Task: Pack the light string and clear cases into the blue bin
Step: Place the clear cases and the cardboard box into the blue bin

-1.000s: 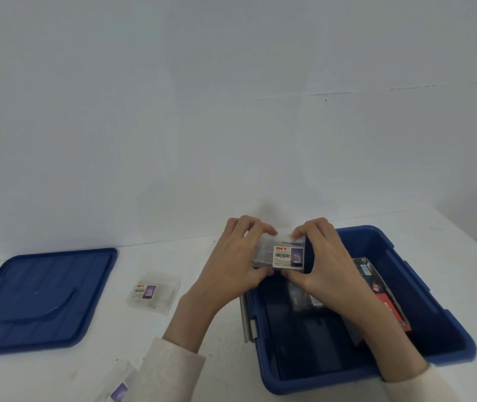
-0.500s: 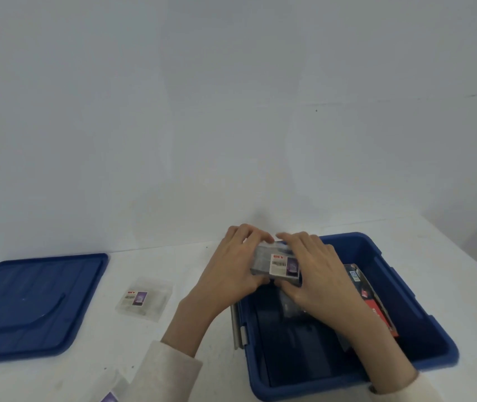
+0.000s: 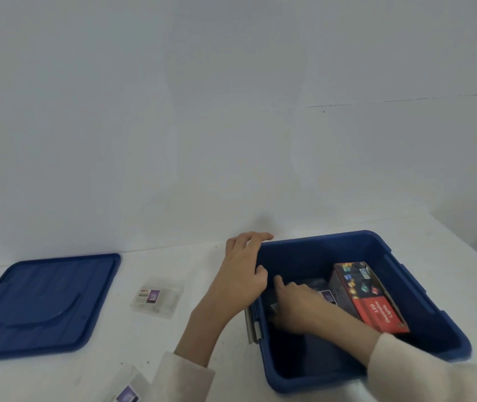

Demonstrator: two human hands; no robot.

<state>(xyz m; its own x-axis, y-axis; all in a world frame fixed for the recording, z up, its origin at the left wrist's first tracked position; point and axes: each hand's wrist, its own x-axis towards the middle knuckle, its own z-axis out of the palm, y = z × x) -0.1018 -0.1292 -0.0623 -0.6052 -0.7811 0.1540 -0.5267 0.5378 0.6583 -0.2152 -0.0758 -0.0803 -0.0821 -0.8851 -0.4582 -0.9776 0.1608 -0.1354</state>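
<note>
While your right fingers [image 3: 285, 290] grip a clear case [image 3: 326, 294] in the blue bin [image 3: 318, 240], another case [image 3: 157, 297] lies left of your rim-gripping left hand [image 3: 241, 274].

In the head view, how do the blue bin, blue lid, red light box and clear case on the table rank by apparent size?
1. blue bin
2. blue lid, cut by the left edge, so unsure
3. red light box
4. clear case
</note>
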